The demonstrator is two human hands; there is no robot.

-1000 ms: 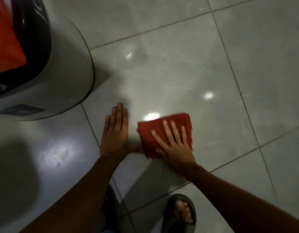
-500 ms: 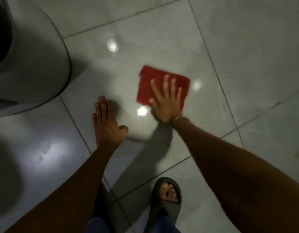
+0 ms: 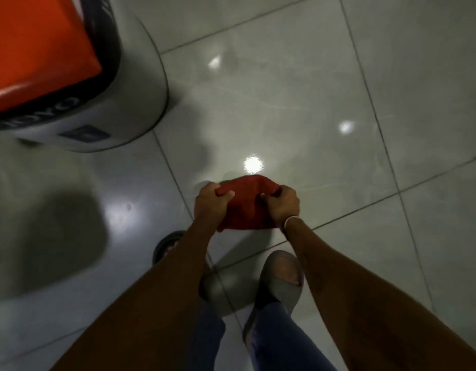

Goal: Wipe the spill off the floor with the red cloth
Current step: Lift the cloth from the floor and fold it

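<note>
The red cloth (image 3: 246, 207) is bunched up between both hands, lifted off the glossy grey tiled floor (image 3: 298, 103). My left hand (image 3: 208, 203) grips its left edge and my right hand (image 3: 283, 206) grips its right edge, a thin bracelet at that wrist. I cannot make out any spill on the tiles; only bright light reflections show ahead of the cloth.
A large rounded grey appliance (image 3: 105, 103) with an orange top (image 3: 36, 46) stands at the upper left. My feet in grey slippers (image 3: 281, 279) are just below the hands. Tile joints cross the floor to the right.
My right hand was pressing the flat cloth on the floor while the left rested on the tile; now both hands hold the bunched cloth, lifted, and the view sits higher.
</note>
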